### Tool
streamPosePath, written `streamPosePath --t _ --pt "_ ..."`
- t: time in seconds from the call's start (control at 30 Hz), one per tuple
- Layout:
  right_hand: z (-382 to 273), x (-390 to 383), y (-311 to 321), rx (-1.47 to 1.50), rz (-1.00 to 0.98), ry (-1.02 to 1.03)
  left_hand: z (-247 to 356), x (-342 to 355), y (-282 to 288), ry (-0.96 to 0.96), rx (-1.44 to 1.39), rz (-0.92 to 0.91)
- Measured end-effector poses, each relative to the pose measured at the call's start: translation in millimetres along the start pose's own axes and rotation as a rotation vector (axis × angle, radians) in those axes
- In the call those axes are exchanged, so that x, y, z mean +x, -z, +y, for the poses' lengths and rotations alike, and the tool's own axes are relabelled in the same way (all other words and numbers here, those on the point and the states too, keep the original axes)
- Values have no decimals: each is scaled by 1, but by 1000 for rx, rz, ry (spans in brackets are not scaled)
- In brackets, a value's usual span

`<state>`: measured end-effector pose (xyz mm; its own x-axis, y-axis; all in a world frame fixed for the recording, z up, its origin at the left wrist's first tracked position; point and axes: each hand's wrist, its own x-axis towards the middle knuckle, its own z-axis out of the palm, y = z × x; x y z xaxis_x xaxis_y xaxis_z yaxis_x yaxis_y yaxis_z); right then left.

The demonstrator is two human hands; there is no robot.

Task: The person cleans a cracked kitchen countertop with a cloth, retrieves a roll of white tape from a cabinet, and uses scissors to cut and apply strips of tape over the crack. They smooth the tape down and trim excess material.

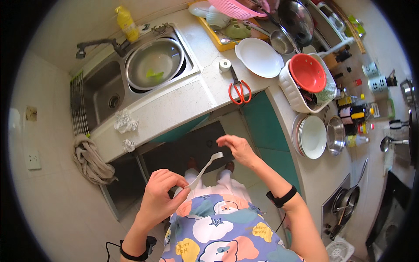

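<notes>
My left hand (160, 192) pinches one end of a narrow white strip (202, 173) between thumb and fingers. The strip rises to the right in a curve, and its far end bends over in the air. Beyond that end, my right hand (236, 149) is apart from it, fingers loosely stretched to the left and nothing visible in them. Both hands are in front of my patterned apron (214, 229). On the counter edge ahead lie scissors (239, 91) with red handles, beside a small white roll (224, 65).
A steel basin (140, 76) holding a green leaf sits in the double sink (102, 85). Crumpled white material (125, 122) and a grey cloth (90, 159) are at the left. On the right counter stand a red colander (307, 72), stacked plates (313, 136) and several bottles.
</notes>
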<state>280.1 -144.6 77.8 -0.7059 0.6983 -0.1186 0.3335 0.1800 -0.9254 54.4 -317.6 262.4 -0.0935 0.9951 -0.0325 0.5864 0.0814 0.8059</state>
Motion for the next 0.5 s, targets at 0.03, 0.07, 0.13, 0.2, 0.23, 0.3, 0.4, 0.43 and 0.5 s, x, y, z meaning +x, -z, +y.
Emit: streamPosePath --t 0.03,0.07,0.13,0.2,0.23,0.3,0.4,0.43,0.5 --pt "-1 10 0 -37 55 27 -7 1 -7 0 10 29" --pt "-1 21 -1 -76 110 53 -16 1 -15 -1 18 55" --pt "8 42 4 -215 128 114 -31 1 -30 15 11 113" --pt "14 63 8 -322 146 111 -48 0 -49 47 -21 143" --pt "17 74 10 -385 149 127 -53 -1 -54 74 -46 148" --pt "32 91 8 -502 148 153 -66 -3 -65 134 -94 147" --pt "59 104 4 -665 135 172 -90 -4 -78 235 -207 148" --pt "63 104 1 -697 136 165 -99 -3 -81 272 -227 139" --pt "65 105 -1 -808 150 222 -113 -3 -89 343 -269 112"
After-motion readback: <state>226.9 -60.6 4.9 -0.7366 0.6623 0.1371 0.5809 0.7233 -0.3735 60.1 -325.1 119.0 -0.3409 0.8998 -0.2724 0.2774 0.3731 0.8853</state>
